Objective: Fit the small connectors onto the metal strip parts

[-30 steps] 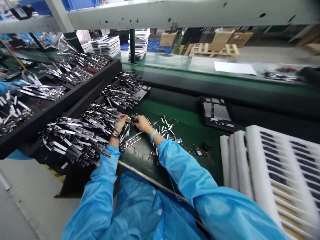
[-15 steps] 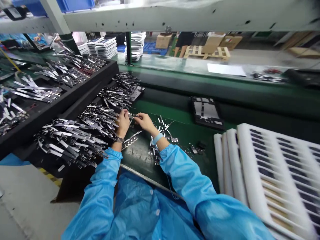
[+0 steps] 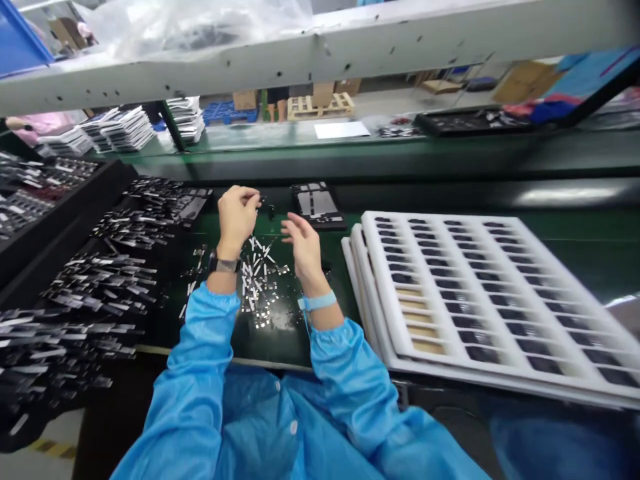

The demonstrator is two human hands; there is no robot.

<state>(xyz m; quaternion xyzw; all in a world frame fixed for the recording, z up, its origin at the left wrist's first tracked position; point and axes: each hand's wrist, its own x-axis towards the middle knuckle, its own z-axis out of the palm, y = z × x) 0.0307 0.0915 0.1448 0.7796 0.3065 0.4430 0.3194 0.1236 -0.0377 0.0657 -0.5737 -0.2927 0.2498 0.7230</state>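
Note:
My left hand (image 3: 239,213) is raised over the green bench, its thumb and fingertips pinched on a small dark part (image 3: 262,200). To its right, my right hand (image 3: 305,248) has its fingers apart with nothing between them. Below and between both hands lies a loose pile of small metallic strips (image 3: 257,273). A black tray with grey flat pieces (image 3: 316,203) sits just beyond my right hand. Bundles of dark and silver strips (image 3: 103,283) lie in rows to the left.
White foam trays (image 3: 395,313) with dark parts in their slots are stacked at the right. A pale shelf beam (image 3: 350,57) crosses above the bench. Paper stacks (image 3: 125,130) and a white sheet (image 3: 342,130) stand behind. A person's pink sleeve shows far left.
The view has swung to the right. My hands have left the strip bundles and moved apart; my right hand has opened. The foam trays now show more fully.

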